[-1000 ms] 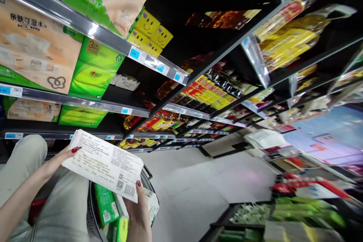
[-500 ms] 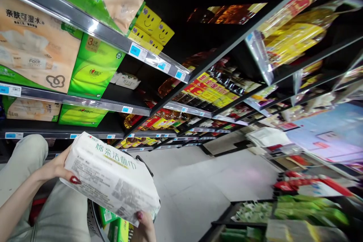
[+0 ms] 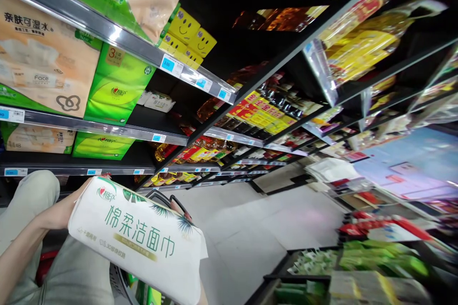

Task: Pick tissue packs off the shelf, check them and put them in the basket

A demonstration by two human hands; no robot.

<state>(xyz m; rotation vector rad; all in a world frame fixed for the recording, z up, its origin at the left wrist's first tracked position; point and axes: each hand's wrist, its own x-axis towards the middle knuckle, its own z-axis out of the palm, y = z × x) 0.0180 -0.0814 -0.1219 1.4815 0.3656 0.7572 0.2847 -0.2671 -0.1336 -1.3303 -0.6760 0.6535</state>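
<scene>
Holding the white tissue pack above the basket, the left hand grips its far end; the right hand is hidden beneath, its fingers' state unreadable. Since a second ago the pack has turned from its printed back to its front label.

Stocked dark shelving (steel-edged) over pale floor

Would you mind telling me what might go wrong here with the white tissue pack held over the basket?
1. The white pack is wide and soft; the left hand holds only its far end and the right hand is hidden beneath, so it might sag or slip.
2. The basket below already holds green packs, so the pack could catch on the raised handle.
</scene>
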